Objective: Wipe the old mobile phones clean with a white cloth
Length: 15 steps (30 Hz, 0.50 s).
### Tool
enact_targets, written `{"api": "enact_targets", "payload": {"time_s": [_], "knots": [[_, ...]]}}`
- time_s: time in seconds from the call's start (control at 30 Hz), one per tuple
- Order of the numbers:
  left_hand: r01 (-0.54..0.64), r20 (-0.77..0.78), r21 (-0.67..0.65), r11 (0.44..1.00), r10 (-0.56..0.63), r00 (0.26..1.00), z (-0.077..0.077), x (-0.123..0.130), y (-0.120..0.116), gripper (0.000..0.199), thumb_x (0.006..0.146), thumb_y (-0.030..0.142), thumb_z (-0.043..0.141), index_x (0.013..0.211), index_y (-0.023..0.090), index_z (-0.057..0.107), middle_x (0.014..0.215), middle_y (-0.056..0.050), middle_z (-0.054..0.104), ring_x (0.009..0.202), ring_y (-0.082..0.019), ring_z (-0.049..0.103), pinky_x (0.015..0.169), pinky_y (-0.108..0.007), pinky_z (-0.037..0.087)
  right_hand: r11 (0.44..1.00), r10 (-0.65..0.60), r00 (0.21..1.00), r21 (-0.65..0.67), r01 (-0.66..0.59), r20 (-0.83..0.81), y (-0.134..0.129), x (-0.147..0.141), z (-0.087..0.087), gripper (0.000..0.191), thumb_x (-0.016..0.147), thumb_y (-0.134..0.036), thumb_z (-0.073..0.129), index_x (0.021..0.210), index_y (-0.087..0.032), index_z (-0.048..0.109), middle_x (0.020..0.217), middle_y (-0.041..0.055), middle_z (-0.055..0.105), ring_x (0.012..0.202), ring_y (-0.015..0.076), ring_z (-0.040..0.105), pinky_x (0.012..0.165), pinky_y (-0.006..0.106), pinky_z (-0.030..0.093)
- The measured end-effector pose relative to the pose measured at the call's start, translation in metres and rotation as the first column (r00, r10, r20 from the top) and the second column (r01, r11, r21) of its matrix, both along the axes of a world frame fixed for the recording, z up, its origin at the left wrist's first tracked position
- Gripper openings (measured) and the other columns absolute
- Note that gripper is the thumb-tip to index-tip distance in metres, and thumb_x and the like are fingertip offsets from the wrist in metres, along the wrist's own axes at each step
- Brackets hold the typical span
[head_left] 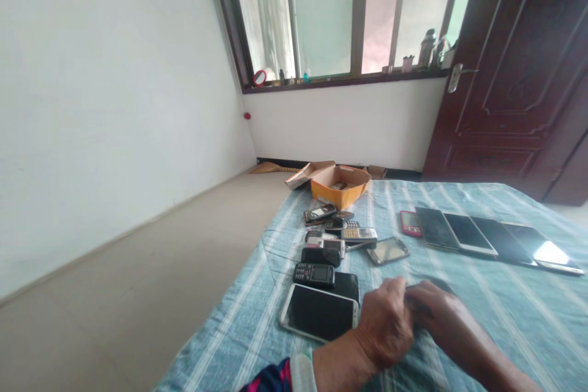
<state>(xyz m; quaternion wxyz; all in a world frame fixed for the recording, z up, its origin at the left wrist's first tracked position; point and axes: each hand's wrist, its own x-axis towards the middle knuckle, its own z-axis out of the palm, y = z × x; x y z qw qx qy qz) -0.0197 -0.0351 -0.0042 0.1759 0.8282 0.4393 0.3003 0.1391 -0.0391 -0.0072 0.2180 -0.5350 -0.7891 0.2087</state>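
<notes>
- Blue striped cloth (pixel 248 331) under the whole spread
- Right hand (pixel 434 309) is curled round some dark, blurry thing (pixel 444 286), can't make out what exactly
- Left hand (pixel 388 321) is bunched up against the right one, can't tell if it's pinching anything
- White phone (pixel 319 312) just left of the hands, screen up
- Keypad phones (pixel 314 274) past that, then an orange box (pixel 328 196)
- Red gadget (pixel 410 223) way over right

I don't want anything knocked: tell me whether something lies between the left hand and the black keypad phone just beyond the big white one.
Yes: a black phone lies between the left hand and the keypad phone, on the keypad phone's right. Nothing visible stands above it.
</notes>
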Motion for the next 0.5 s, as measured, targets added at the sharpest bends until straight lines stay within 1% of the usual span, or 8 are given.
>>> {"api": "enact_targets", "payload": {"time_s": [0.1, 0.17, 0.23, 0.33, 0.4, 0.5], "knots": [[-0.039, -0.100, 0.067, 0.997, 0.046, 0.994, 0.005, -0.003, 0.000, 0.021, 0.080, 0.018, 0.047, 0.099, 0.014, 0.055, 0.091, -0.011, 0.062, 0.087, -0.026, 0.060, 0.079, -0.037, 0.051, 0.996, -0.069, 0.990, 0.068, 0.061, 0.122, -0.002, -0.002, -0.001, 0.023, 0.086, -0.017, 0.039, 0.079, -0.023, 0.061, 0.081, 0.0011, 0.061, 0.070, 0.0146, 0.060, 0.062, 0.024, 0.039], [-0.016, -0.133, 0.076, 0.997, 0.026, 0.991, 0.007, -0.006, 0.000, 0.026, 0.075, 0.021, 0.055, 0.100, 0.014, 0.054, 0.098, -0.012, 0.061, 0.094, -0.027, 0.057, 0.086, -0.040, 0.049, 0.983, -0.159, 0.962, 0.131, 0.133, 0.222, -0.004, -0.001, -0.003, 0.025, 0.087, -0.016, 0.038, 0.080, -0.024, 0.061, 0.079, 0.0004, 0.061, 0.066, 0.0140, 0.059, 0.059, 0.024, 0.035], [0.026, -0.162, 0.055, 0.998, -0.017, 0.987, 0.007, -0.009, -0.001, 0.039, 0.069, 0.027, 0.064, 0.104, 0.014, 0.053, 0.106, -0.012, 0.059, 0.099, -0.029, 0.053, 0.092, -0.042, 0.046, 0.957, -0.257, 0.919, 0.210, 0.200, 0.297, -0.004, 0.001, -0.004, 0.026, 0.088, -0.014, 0.039, 0.083, -0.025, 0.063, 0.081, 0.0005, 0.063, 0.068, 0.0148, 0.060, 0.060, 0.025, 0.034], [0.050, -0.199, -0.018, 0.999, -0.053, 0.979, 0.005, -0.012, -0.002, 0.052, 0.063, 0.036, 0.071, 0.107, 0.015, 0.052, 0.112, -0.011, 0.057, 0.100, -0.029, 0.051, 0.091, -0.042, 0.046, 0.912, -0.367, 0.850, 0.324, 0.250, 0.377, -0.005, 0.005, 0.000, 0.024, 0.087, -0.015, 0.045, 0.084, -0.026, 0.066, 0.083, 0.0017, 0.066, 0.078, 0.0198, 0.061, 0.067, 0.029, 0.036], [0.053, -0.218, -0.057, 0.997, -0.064, 0.974, 0.003, -0.013, -0.002, 0.054, 0.061, 0.038, 0.073, 0.106, 0.016, 0.052, 0.110, -0.009, 0.057, 0.098, -0.028, 0.051, 0.090, -0.040, 0.046, 0.903, -0.388, 0.826, 0.349, 0.251, 0.409, -0.006, 0.006, 0.004, 0.023, 0.086, -0.014, 0.048, 0.081, -0.026, 0.067, 0.081, 0.0018, 0.067, 0.081, 0.0226, 0.060, 0.070, 0.032, 0.036], [0.050, -0.218, -0.083, 0.995, -0.067, 0.974, -0.002, -0.011, 0.000, 0.054, 0.060, 0.037, 0.073, 0.106, 0.017, 0.052, 0.108, -0.008, 0.059, 0.096, -0.026, 0.051, 0.089, -0.039, 0.046, 0.914, -0.353, 0.846, 0.339, 0.221, 0.399, -0.009, -0.001, 0.003, 0.024, 0.085, -0.011, 0.048, 0.077, -0.024, 0.067, 0.077, 0.0019, 0.066, 0.078, 0.0221, 0.058, 0.069, 0.032, 0.035]]}}
